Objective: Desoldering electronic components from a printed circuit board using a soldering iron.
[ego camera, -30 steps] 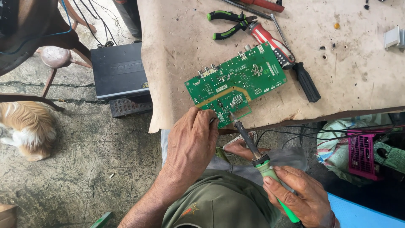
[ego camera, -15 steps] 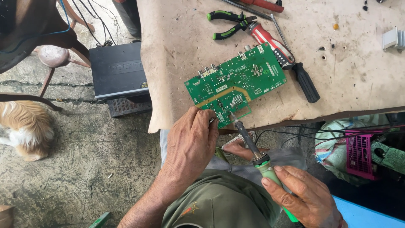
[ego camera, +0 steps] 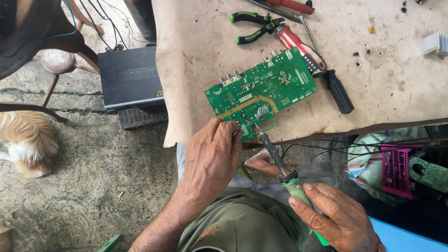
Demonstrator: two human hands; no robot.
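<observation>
- Green circuit board [ego camera: 261,91] lay at the near edge of my worn table [ego camera: 392,84], silver jacks along the far side.
- My left hand [ego camera: 212,156] pinched its near corner.
- My right hand [ego camera: 338,219] was wrapped tight around the green-handled soldering iron [ego camera: 284,172], tip on the board.

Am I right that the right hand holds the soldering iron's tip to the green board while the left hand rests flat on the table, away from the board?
Not quite. In the head view the left hand grips the board at its near edge. The right hand does hold the soldering iron, its tip at the board.
</observation>
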